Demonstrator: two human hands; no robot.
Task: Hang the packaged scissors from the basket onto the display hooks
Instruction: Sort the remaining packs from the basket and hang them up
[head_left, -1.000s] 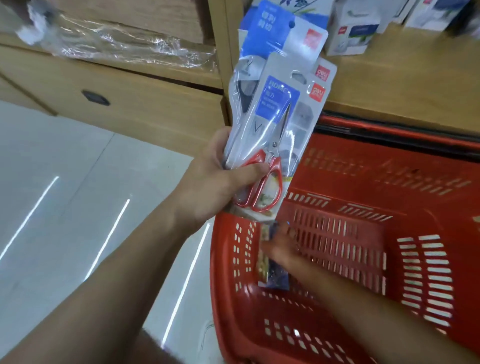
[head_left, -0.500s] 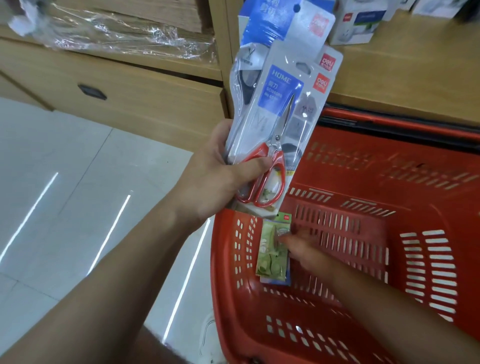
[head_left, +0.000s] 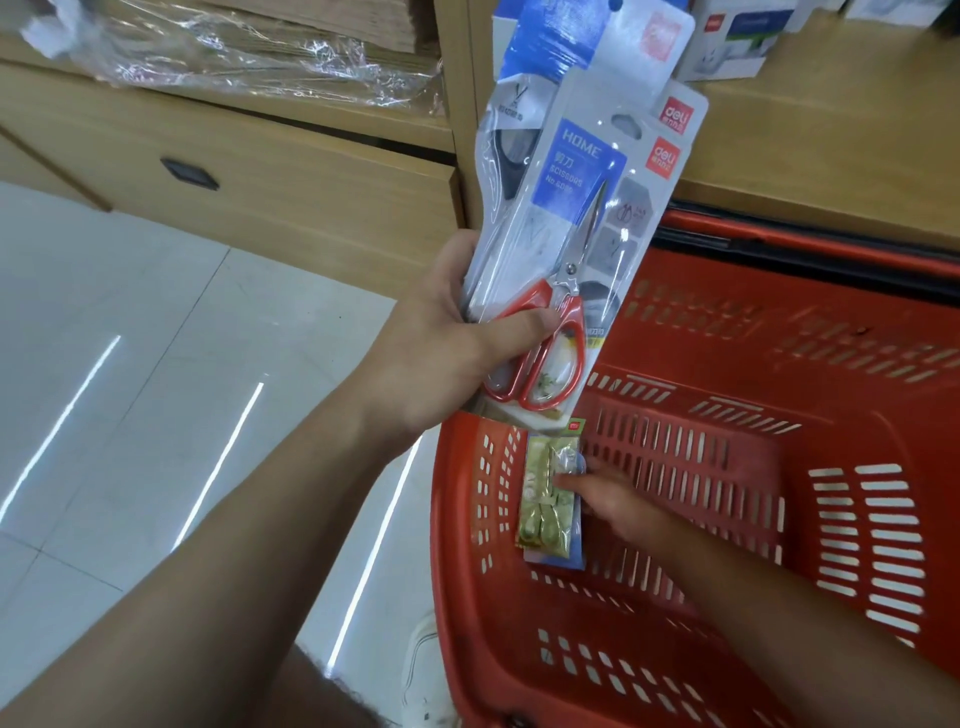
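The person's left grip (head_left: 457, 358) is closed on a fanned bundle of clear blister packs of scissors (head_left: 587, 234). The thumb is pressed across the front pack, over the red handles, and the fingers are wrapped behind. The bundle is held upright above the near left corner of the red slotted plastic basket (head_left: 727, 332), with its punched hanging tabs at the top.

The right grip (head_left: 608, 499) is down inside the basket on a small green-and-yellow pack of scissors (head_left: 545, 499), which stands against the left wall. The thumb lies on its face and the fingers seem to go behind it, so it looks like a pinch, though that hand is blurred.

This appears to be the gathering step: stock is being taken out of the basket and nothing is on a hook yet. The next move would be to lift the small pack clear of the wall and add it to the bundle, or carry it up on its own. After that, each tab hole has to be lined up with a hook. No display hooks are in view, so the hands must rise and the gaze must turn first.

Behind the bundle are a pale wooden shelf (head_left: 805, 156) with white product boxes (head_left: 737, 41), a film-wrapped stack of cardboard (head_left: 260, 52), and a drawer with a black handle (head_left: 189, 174). The held bundle partly blocks the view of the basket corner.
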